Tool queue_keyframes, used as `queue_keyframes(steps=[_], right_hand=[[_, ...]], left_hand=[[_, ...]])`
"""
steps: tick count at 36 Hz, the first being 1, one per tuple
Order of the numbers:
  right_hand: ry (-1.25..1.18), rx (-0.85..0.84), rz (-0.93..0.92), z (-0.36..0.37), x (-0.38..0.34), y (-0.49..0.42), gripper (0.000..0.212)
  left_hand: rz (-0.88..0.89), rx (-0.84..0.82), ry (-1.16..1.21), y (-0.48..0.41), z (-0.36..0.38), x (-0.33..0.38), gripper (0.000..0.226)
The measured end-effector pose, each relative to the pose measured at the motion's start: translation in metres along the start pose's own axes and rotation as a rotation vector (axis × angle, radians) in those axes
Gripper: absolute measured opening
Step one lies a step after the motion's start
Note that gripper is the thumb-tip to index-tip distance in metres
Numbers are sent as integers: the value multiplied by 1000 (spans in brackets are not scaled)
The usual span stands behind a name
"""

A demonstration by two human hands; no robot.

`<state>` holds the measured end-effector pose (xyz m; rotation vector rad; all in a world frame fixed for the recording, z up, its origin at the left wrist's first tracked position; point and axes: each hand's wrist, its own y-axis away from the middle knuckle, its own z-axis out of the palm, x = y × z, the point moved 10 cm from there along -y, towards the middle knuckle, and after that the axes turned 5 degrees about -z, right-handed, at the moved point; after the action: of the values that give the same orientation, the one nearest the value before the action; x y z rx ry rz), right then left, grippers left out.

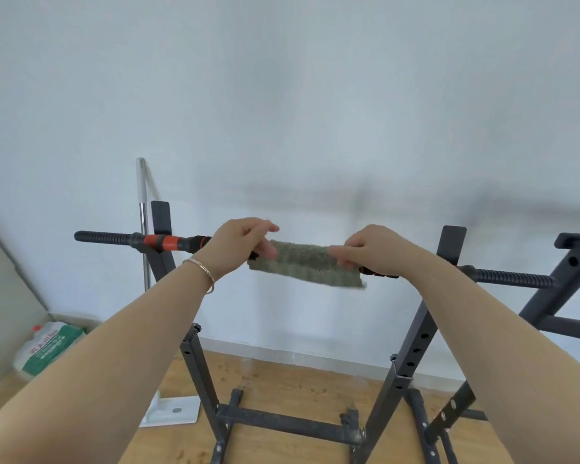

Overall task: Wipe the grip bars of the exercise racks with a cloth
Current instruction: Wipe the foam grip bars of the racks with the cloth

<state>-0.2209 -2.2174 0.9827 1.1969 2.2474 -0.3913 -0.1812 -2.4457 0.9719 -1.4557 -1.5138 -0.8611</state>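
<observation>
White wall [282, 95] behind, wood floor [292, 383] below. Green-grey cloth [307, 262] is draped over the middle of the grip bar [168, 243] and stretched flat between our hands. Its lower edge hangs just under the bar line.

Our left hand [240, 244] pinches the cloth's left end, fingers curled down over it. Our right hand [370, 251] pinches the right end the same way. Fingertips on both sides are motion-blurred, so we can't tell how much of the bar itself sits inside either grasp.

Mid-span of the bar is hidden under cloth and hands. We see only these parts:
- the black-and-orange sleeve and the threaded black end out left
- a bit of red-black just right of the cloth
- the threaded end past our right wrist

The bar rests across the dark uprights [412, 346] of the rack [195, 360]. Each upright is topped by a flat plate, and cross-members join them at floor level. Thin bracelet [204, 271] on our left wrist.

At right is a second rack [565, 276], also dark, cut off by the frame edge. A silver pole [142, 209] on a white base plate [178, 411] stands behind the left upright. A green-and-white sack [52, 344] sits far left by the wall, print unreadable.
</observation>
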Motion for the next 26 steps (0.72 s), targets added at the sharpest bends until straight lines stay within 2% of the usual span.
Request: queue_keyframes(steps=[2,4,5,7,9,10,11,13,16,19,22,24,26], right_hand=[[157,138,-75,-8,-14,-9,49],[339,298,-177,-7,-32,-20,35],[374,335,-230,0,-40,-26,30],[432,268,-315,28,-51,-43,35],[566,153,-332,60,-55,-60,53],[635,119,-321,72,-54,-67,61],[695,96,-301,82,-52,-74,68],[817,81,-254,93,-48,-86,76],[900,113,-213,93,-45,-99,69],[778,30,-185,90,-42,-108,62],[635,-86,-140,93,-37,-118,55],[533,-176,-79,98,-29,-124,61],[346,-257,41,101,-21,-124,73]], left_hand=[[21,179,16,-4,-22,2,25],[5,334,-108,-11,-42,-3,24],[-8,359,-208,-16,-47,-8,24],[5,319,-543,-28,-45,-17,25],[67,215,-1042,-39,-33,-26,8],[101,149,-1250,-42,-25,-32,7],[144,84,-1392,-45,-18,-39,16],[198,-3,-1494,-47,-10,-48,18],[205,6,-1546,-51,-10,-50,18],[209,35,-1547,-57,-11,-54,18],[249,58,-1550,-60,-9,-54,10],[274,73,-1512,-59,-9,-53,4],[303,97,-1473,-56,-9,-53,14]])
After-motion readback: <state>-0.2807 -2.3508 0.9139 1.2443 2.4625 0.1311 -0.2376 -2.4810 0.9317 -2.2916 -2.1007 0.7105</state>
